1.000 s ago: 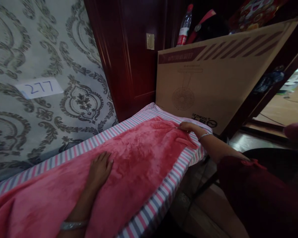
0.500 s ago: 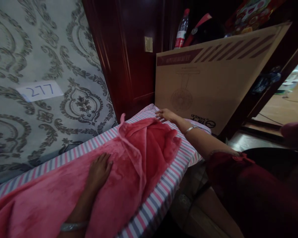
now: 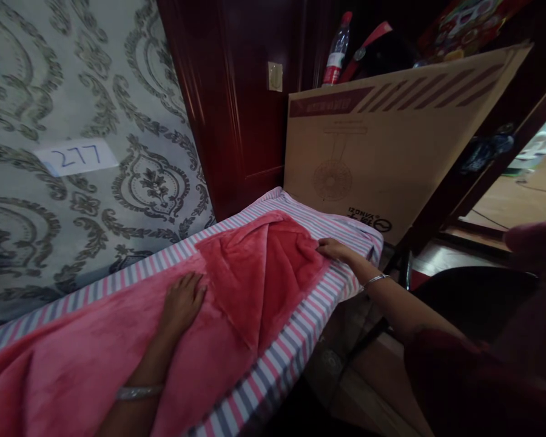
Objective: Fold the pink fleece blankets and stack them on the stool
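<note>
A pink plush blanket lies spread along a narrow table, with a darker red folded part at its far end. On its paler surface rests my left hand, palm down, fingers stretched out. My right hand is at the right edge of the red part, its fingertips closed together on the plush there. Some creases run across the red part. Beneath the blanket is a striped cloth in pink, white and grey.
A large cardboard box stands at the table's far end, with a red-capped bottle behind it. Patterned wallpaper with a paper marked 277 borders the left side. A dark chair is on the right.
My right hand has moved right and nearer, from the blanket's far edge to its right edge. The raised fold in the middle now lies flatter. My left hand has stayed in place.
</note>
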A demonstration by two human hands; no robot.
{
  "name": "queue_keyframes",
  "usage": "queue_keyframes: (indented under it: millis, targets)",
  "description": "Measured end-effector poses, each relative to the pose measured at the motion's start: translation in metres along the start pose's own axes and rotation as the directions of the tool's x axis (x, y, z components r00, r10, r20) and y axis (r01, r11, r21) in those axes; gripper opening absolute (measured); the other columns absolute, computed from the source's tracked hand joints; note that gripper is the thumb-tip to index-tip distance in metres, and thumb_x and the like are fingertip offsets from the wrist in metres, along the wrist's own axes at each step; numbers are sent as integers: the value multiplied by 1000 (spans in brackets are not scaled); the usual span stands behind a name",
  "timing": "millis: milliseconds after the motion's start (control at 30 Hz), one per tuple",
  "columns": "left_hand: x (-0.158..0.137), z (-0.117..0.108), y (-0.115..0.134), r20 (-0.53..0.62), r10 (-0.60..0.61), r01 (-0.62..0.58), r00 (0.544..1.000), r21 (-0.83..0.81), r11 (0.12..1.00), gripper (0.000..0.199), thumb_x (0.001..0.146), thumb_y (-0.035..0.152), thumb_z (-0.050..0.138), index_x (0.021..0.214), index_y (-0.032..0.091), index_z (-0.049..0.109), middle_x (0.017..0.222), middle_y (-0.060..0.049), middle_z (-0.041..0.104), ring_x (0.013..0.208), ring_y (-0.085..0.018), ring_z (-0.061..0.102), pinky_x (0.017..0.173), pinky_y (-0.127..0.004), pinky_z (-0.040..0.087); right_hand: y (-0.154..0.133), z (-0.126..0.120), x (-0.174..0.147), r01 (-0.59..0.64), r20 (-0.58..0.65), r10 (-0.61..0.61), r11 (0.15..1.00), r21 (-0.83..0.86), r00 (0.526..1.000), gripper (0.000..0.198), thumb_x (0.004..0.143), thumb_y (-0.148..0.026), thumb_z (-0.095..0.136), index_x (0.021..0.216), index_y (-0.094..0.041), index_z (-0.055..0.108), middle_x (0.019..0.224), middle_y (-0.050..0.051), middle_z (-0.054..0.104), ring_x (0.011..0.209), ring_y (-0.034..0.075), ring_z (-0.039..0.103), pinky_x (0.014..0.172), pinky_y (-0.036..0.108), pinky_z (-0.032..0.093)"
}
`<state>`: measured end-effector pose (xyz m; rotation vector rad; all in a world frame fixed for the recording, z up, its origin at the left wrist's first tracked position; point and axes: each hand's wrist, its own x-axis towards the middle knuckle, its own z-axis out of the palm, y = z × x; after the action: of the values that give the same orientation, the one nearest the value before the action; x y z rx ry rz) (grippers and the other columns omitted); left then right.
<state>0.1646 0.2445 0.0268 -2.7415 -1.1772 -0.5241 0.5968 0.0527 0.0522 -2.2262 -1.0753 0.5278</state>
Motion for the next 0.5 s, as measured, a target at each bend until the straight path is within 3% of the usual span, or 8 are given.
queue_keyframes:
  millis: [133, 233, 400, 500]
  targets:
    - [1, 0, 0, 2, 1, -2, 1000, 12, 1000, 46, 94, 35, 38, 127, 14, 62, 136, -14, 60, 126, -31, 54, 106, -47, 42, -3, 18, -2, -12, -88, 3, 995, -95, 996, 26, 79, -28, 66, 102, -15, 67, 97, 8, 72, 86, 19, 64, 69, 23, 44]
    - [1, -1, 0, -8, 13, -12, 1000, 23, 1000, 46, 94, 35, 38, 127, 14, 62, 135, -15, 61, 125, -30, 55, 105, -47, 42, -1, 19, -5, -55, -142, 33, 987, -152, 989, 22, 81, -30, 66, 97, -16, 69, 98, 11, 72, 88, 22, 65, 70, 24, 44]
    - [1, -3, 2, 9, 16, -17, 1000, 39, 999, 49, 95, 35, 34, 128, 11, 61, 137, -17, 59, 126, -32, 54, 104, -46, 42, 31, -18, -14, -209, -330, 140, 961, -181, 933, 25, 85, -25, 59, 104, -13, 69, 102, 15, 72, 98, 25, 65, 75, 25, 45]
    - [1, -3, 3, -3, 25, -25, 1000, 39, 999, 49, 95, 35, 34, 127, 10, 61, 136, -17, 60, 125, -32, 54, 105, -46, 40, 57, -36, -24, -297, -399, 210, 939, -171, 893, 27, 82, -26, 62, 103, -12, 70, 94, 14, 73, 92, 26, 66, 72, 27, 47]
